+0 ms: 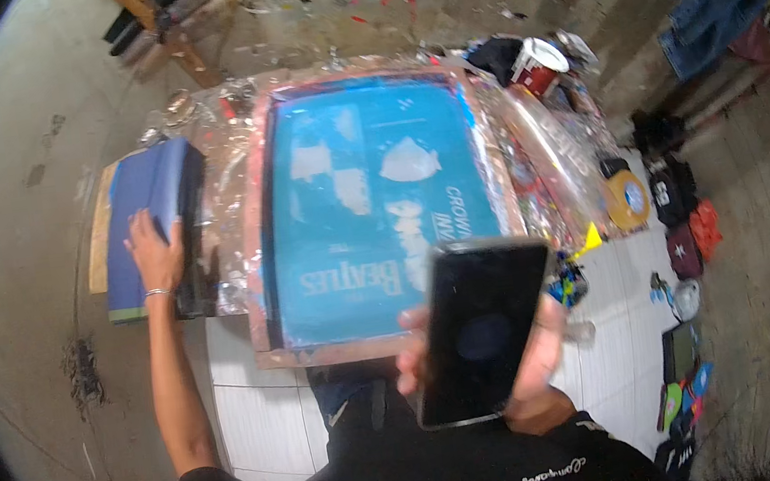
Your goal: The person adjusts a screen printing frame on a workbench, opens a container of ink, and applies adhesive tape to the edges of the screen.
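My right hand (pixel 541 356) is closed around a smartphone (pixel 487 324) with a dark screen. It holds the phone up in front of my body, over the near right corner of a screen printing frame (pixel 257 256). The frame's teal mesh (pixel 331 266) carries pale stencil shapes and lettering, and its rim is stained pink-brown. Flat on a dark blue piece (pixel 135 257), which looks like cloth over a board, rests my left hand (pixel 156 254) with its fingers spread. A bracelet (pixel 159 291) circles that wrist. The blue piece lies left of the frame, on the table's edge.
Clear plastic film (pixel 225 193) covers the table around the frame. On the right are a red-and-white tub (pixel 540 66), a plastic bottle (pixel 550 138) and a roll of tape (pixel 628 196). Clothes (pixel 714 22) hang far right. Several bags and small things lie along the right-hand floor.
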Demonstrator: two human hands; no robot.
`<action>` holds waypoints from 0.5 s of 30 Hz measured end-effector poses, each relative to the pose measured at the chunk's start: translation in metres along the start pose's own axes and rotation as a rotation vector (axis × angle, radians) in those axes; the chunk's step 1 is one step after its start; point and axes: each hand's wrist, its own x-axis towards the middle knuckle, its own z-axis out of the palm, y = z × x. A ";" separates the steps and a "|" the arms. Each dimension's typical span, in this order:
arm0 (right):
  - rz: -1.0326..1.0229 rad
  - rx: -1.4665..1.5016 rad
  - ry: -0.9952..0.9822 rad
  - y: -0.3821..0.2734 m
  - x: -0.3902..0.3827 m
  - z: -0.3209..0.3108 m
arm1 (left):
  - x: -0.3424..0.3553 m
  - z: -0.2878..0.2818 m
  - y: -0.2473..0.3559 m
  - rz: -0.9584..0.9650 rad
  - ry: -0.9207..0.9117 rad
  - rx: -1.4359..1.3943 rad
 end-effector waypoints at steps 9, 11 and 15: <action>0.011 0.113 0.170 -0.006 0.002 -0.035 | -0.010 0.019 0.023 -0.025 0.072 -0.117; -0.007 0.184 0.249 -0.007 -0.002 -0.038 | -0.011 0.016 0.016 -0.032 0.074 -0.124; -0.076 0.080 0.188 -0.012 0.002 -0.038 | -0.009 0.014 0.023 -0.028 0.057 -0.140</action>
